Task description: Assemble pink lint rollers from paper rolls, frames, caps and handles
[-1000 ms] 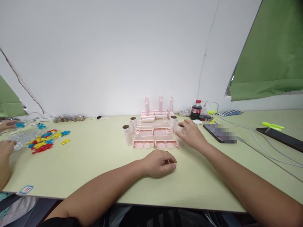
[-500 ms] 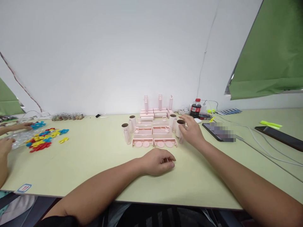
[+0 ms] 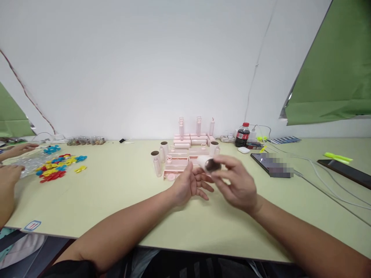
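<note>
My right hand [image 3: 237, 187] pinches a white roll with a dark hollow end [image 3: 205, 163], held tilted above the table. Below and left of that roll, my left hand [image 3: 185, 187] is palm-up with its fingers spread; it holds nothing, and whether it touches the roll I cannot tell. Behind the hands lie open pink cases [image 3: 179, 160] in rows, partly covered by my fingers. More standing rolls [image 3: 155, 154] with brown cores and pale pink see-through cylinders [image 3: 158, 169] flank the cases. Pink upright pieces [image 3: 198, 127] stand at the back against the wall.
To the right are a cola bottle [image 3: 242, 136], a white earphone-like case [image 3: 244, 150], a phone [image 3: 265, 162], a dark phone [image 3: 344, 173] and cables. At the left, another person's hands [image 3: 10, 177] work beside colourful plastic pieces [image 3: 53, 170].
My right hand has taken a roll from the right of the cases and brought it left and nearer, tipping it over. My left hand has turned up and opened beneath it.
</note>
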`<state>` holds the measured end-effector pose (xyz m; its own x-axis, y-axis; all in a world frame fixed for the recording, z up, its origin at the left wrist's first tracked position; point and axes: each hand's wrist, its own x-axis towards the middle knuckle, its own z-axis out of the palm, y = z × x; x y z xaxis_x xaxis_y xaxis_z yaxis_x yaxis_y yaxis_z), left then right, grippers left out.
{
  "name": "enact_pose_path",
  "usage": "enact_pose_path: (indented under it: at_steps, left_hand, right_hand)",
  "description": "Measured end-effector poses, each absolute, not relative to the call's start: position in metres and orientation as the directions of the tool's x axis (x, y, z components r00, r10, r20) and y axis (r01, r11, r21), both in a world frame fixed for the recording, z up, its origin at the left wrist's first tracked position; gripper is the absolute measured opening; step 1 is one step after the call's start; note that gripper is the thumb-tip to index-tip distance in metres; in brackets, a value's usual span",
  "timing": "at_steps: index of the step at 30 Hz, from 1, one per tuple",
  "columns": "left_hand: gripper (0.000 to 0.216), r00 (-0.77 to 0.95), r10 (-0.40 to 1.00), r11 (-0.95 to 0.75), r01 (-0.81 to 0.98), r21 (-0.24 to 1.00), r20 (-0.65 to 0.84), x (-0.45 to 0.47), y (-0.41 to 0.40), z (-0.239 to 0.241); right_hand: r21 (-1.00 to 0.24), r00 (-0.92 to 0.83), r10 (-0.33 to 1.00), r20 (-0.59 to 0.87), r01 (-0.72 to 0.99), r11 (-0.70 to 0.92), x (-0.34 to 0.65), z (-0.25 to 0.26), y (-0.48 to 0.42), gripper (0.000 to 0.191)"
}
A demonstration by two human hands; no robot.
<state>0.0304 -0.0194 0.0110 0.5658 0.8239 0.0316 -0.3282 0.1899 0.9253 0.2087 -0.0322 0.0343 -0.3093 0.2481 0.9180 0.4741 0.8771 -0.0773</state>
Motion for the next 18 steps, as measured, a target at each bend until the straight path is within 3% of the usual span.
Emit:
enact_pose_path:
  at_steps: [2,5,8,11,14,18]
  left_hand:
    - [0.059,0.511,0.858,0.183,-0.407,0.895,0.057,0.026,-0.019,0.02]
    - [0.044,0.349,0.931,0.025,-0.364,0.931,0.111,0.018,-0.017,0.029]
    - [0.045,0.2,0.95,-0.192,-0.236,0.953,0.241,0.013,-0.012,0.029]
    - [0.039,0.118,0.926,-0.359,-0.019,0.933,0.359,0.011,-0.01,0.023]
    - [0.036,0.15,0.895,-0.442,0.185,0.878,0.419,0.012,-0.012,0.015]
    - [0.036,0.292,0.852,-0.505,0.243,0.829,0.434,0.015,-0.018,0.007]
  right_hand:
    - [-0.073,-0.481,0.224,0.848,0.312,0.947,0.199,0.029,-0.041,0.013]
    - [-0.187,-0.548,0.276,0.79,0.214,0.959,0.193,0.024,-0.04,0.015]
    - [-0.394,-0.527,0.549,0.649,0.384,0.835,0.195,0.022,-0.027,0.019]
    - [-0.503,-0.544,0.756,0.365,0.567,0.652,0.198,0.016,-0.015,0.021]
    - [-0.509,-0.622,0.746,0.24,0.573,0.642,0.196,0.007,-0.01,0.026]
    - [-0.512,-0.673,0.707,0.218,0.538,0.67,0.191,0.003,-0.015,0.018]
